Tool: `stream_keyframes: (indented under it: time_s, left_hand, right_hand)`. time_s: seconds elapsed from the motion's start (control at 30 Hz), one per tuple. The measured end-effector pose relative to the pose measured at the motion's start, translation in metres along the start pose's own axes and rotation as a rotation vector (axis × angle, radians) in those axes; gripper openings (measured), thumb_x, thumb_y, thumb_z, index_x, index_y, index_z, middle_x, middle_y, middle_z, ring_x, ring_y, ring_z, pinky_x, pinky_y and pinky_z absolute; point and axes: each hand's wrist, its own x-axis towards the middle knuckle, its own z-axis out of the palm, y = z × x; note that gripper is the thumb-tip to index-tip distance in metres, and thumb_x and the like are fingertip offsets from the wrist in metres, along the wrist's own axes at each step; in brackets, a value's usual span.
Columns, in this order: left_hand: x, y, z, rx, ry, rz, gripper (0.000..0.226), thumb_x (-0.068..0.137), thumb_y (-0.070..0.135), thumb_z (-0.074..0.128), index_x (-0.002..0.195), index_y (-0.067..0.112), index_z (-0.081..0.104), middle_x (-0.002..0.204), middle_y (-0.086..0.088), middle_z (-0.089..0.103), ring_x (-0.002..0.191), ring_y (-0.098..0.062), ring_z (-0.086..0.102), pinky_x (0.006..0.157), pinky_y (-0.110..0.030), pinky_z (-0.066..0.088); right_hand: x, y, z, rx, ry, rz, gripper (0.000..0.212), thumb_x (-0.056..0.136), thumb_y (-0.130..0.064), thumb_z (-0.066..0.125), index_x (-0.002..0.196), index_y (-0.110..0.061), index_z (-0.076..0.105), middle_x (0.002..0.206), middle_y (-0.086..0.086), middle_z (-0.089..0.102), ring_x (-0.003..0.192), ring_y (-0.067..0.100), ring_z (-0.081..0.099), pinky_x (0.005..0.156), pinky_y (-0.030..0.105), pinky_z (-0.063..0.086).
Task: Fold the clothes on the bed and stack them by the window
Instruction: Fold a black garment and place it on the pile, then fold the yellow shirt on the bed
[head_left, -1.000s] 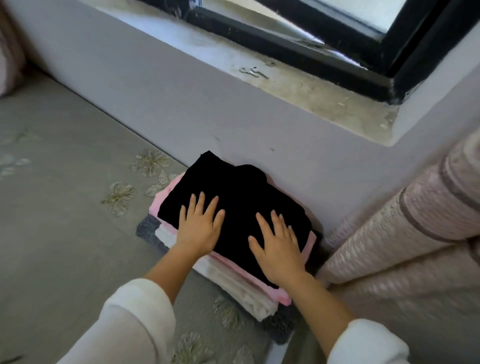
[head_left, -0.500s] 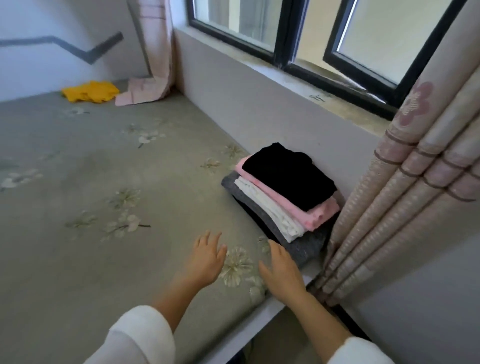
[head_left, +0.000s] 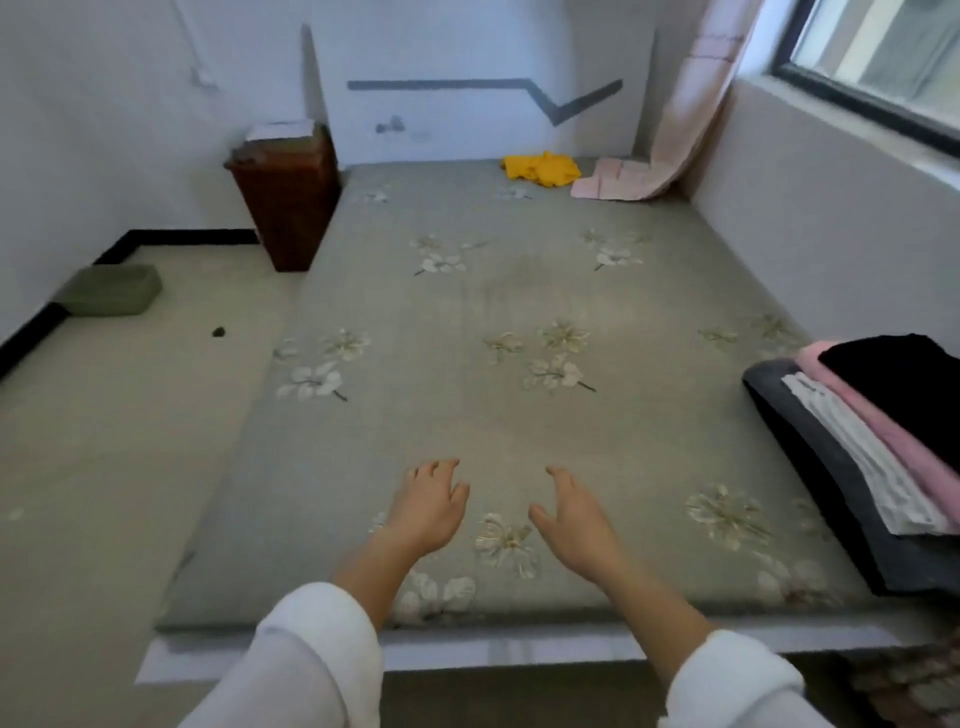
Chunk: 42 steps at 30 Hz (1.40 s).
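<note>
Off the stack (head_left: 878, 415) now, left hand (head_left: 428, 506) and right hand (head_left: 574, 522) hover above the bed (head_left: 519, 291), fingers (head_left: 441, 466) seemingly relaxed, empty.

A neat stack of folded clothes (head_left: 893, 447), black on pink, white and dark grey, lies at the right edge of the grey floral bed (head_left: 519, 426) below the window (head_left: 883, 47). A crumpled yellow garment (head_left: 543, 167) lies at the far end.

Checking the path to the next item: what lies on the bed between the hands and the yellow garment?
Head view: only bare flowered bed sheet between the left hand, right hand and the yellow garment.
</note>
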Motion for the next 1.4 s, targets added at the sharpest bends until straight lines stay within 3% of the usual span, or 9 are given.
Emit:
stream_keyframes:
  time_s: [0.37,0.57,0.8,1.07,1.4]
  left_hand:
    - [-0.063,-0.311,-0.166,-0.014,0.194,-0.215,0.048,0.101,0.036,0.032,0.145,0.017,0.034,0.147,-0.01,0.037,0.133,-0.029,0.03,0.107,-0.039,0.031]
    - [-0.071,-0.423,-0.236,0.043,0.236,-0.296,0.046,0.1,0.034,0.034,0.143,0.017,0.035,0.145,-0.011,0.038,0.131,-0.029,0.032,0.105,-0.04,0.034]
    - [-0.012,-0.486,-0.3,0.067,0.27,-0.221,0.046,0.1,0.034,0.032,0.143,0.019,0.034,0.144,-0.009,0.038,0.131,-0.028,0.032,0.104,-0.04,0.034]
    - [0.112,-0.546,-0.387,0.121,0.242,-0.087,0.046,0.101,0.036,0.032,0.144,0.021,0.033,0.147,-0.004,0.036,0.134,-0.025,0.028,0.104,-0.04,0.033]
    - [0.28,-0.561,-0.461,0.164,0.144,0.077,0.047,0.101,0.035,0.03,0.145,0.02,0.031,0.148,-0.005,0.034,0.134,-0.025,0.028,0.104,-0.041,0.033]
  right_hand:
    - [0.049,-0.285,0.198,-0.082,-0.175,-0.226,0.064,0.095,-0.034,0.052,0.148,-0.012,0.024,0.152,0.01,0.032,0.137,0.026,0.033,0.11,0.034,0.029]
    - [0.071,-0.398,0.267,-0.118,-0.242,-0.291,0.064,0.096,-0.033,0.051,0.149,-0.011,0.023,0.153,0.01,0.03,0.139,0.024,0.031,0.111,0.036,0.028]
    - [0.134,-0.481,0.307,-0.146,-0.212,-0.312,0.063,0.096,-0.033,0.05,0.149,-0.013,0.022,0.152,0.009,0.031,0.138,0.024,0.032,0.109,0.037,0.031]
    - [0.26,-0.549,0.317,-0.097,-0.07,-0.193,0.063,0.095,-0.033,0.05,0.149,-0.011,0.024,0.151,0.01,0.033,0.137,0.026,0.032,0.108,0.039,0.032]
    - [0.381,-0.6,0.295,-0.013,0.05,-0.022,0.062,0.095,-0.031,0.051,0.148,-0.012,0.026,0.149,0.011,0.035,0.135,0.026,0.034,0.108,0.036,0.031]
